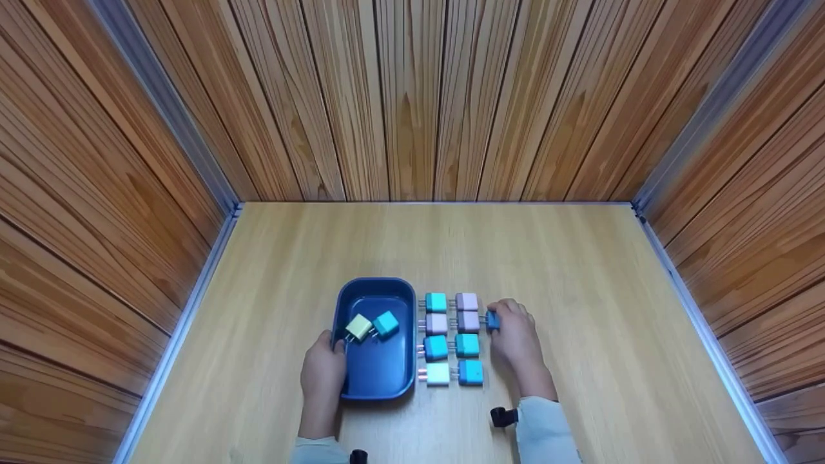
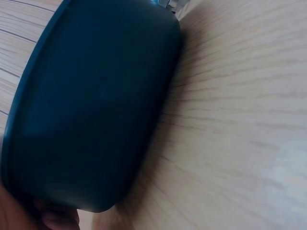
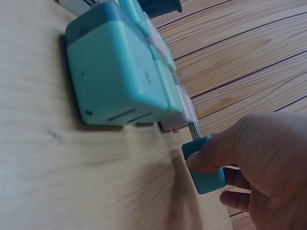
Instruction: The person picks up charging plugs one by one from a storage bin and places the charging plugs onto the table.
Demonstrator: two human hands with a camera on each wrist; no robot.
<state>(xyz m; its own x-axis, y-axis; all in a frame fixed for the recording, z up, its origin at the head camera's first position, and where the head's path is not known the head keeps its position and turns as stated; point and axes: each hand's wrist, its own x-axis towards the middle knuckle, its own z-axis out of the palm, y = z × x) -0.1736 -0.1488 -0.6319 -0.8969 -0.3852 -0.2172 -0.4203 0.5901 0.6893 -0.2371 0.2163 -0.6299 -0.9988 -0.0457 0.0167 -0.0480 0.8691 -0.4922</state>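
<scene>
My left hand (image 1: 323, 367) grips the left rim of a dark blue tray (image 1: 381, 366), thumb over the edge. Inside it lie a pale yellow charger plug (image 1: 359, 327) and a turquoise charger plug (image 1: 386, 324). Between the thumb and fingers of my right hand (image 1: 519, 341), a blue charger plug (image 3: 207, 178) is pinched. Its prongs point toward the lilac charger plug (image 1: 468, 321) in the right column; in the right wrist view it looks raised off the table. In the left wrist view the tray's dark side (image 2: 96, 105) covers most of my left hand.
Right of the tray stand two columns of charger plugs, among them a white one (image 1: 438, 374), a blue one (image 1: 470, 372) and a turquoise one (image 1: 435, 302), prongs facing left. Wood-panelled walls (image 1: 412, 103) enclose the wooden table (image 1: 612, 309) at the back and sides.
</scene>
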